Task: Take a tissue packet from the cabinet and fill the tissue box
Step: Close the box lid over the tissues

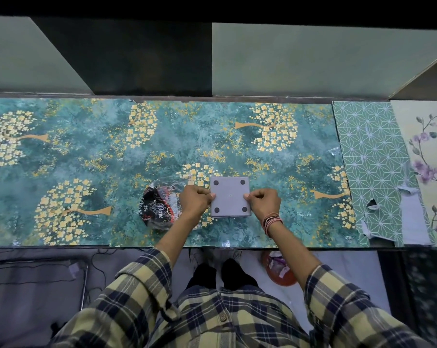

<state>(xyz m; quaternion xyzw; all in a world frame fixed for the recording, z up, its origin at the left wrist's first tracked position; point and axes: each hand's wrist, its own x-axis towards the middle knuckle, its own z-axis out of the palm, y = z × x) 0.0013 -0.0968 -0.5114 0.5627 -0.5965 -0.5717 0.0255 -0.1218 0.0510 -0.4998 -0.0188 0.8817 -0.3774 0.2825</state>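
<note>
A square grey tissue box (230, 196) lies upside down on the counter, its base with four dark round feet facing up. My left hand (195, 200) grips its left edge and my right hand (263, 200) grips its right edge, thumbs on the base. Just left of the box lies a crumpled clear plastic tissue packet (159, 205) with black, red and white print, partly under my left wrist. I cannot see any tissues.
The counter (86, 159) is covered in teal floral sheeting, with patterned green and cream sheets (373, 156) at the right. Cabinet doors (300, 59) rise behind, with a dark open gap (142, 56). An orange bin (278, 270) sits on the floor below.
</note>
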